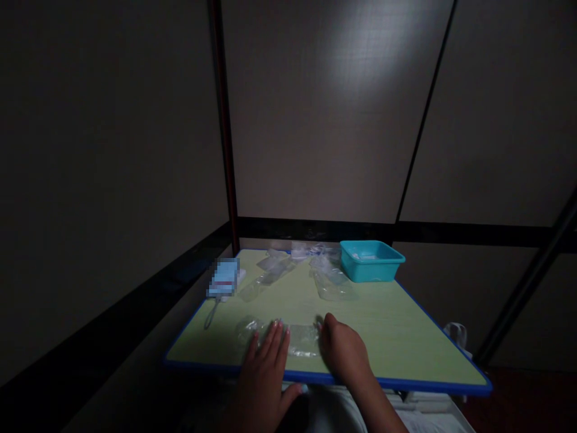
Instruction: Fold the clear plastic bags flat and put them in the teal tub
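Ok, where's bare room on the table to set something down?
Largest bare patch: the table's near right, bordered by right hand, teal basin and blue edge. A narrower strip separates the left hand from the clear plastic pieces beyond. Crowded: the far side and the near middle, where clear film lies between both hands.

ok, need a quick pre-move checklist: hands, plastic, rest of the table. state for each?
1. Left hand on the clear plastic: ok, palm down, fingers over it.
2. Right hand pinching its right end: cannot tell, fingers curled there, pinch hidden.
3. Plastic lying on the table between the hands: ok.
4. Other plastic pieces apart from the hands: ok, farther back.
5. Teal basin apart from the hands: ok, far right.
6. Basin contents identified: cannot tell, something pale inside.
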Demonstrator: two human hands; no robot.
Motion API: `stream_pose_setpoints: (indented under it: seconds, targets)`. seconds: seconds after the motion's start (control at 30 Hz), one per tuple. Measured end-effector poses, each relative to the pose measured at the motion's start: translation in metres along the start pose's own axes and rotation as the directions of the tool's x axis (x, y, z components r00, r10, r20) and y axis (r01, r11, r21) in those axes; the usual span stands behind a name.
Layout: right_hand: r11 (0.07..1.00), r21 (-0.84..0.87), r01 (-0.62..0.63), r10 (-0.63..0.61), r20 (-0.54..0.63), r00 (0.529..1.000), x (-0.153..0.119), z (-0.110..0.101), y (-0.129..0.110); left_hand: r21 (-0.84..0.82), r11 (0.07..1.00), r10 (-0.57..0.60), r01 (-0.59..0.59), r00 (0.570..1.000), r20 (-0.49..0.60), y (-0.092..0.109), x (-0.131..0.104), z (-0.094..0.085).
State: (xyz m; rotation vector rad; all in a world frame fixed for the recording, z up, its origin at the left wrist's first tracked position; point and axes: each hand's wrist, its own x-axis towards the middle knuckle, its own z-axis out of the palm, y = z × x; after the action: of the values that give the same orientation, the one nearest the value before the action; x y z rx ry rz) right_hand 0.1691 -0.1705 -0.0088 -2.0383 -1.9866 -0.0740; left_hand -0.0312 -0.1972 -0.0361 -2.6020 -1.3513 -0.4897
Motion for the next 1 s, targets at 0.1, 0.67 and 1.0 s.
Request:
stream_pose_setpoints:
  seconds: [0.1,0.67,1.0]
  targets:
    - [1.0,0.003,-0.022,0.022,0.001,1.0,0.0,0.0,-0.001,0.021,1.0,0.002,-0.002,1.0,-0.004,-0.006,-0.001,0.004]
    - [0.989,0.125,-0.08,0.104,-0.199,0.974,-0.009,-0.011,0.006,0.063,0.998,0.034,-0.024,0.988,-0.148,-0.016,-0.006,0.027]
    - [0.855,0.311,0.415,-0.417,-0.063,0.907,-0.039,-0.002,-0.062,-0.003,0.999,0.037,-0.038,0.994,-0.103,-0.01,-0.003,0.022]
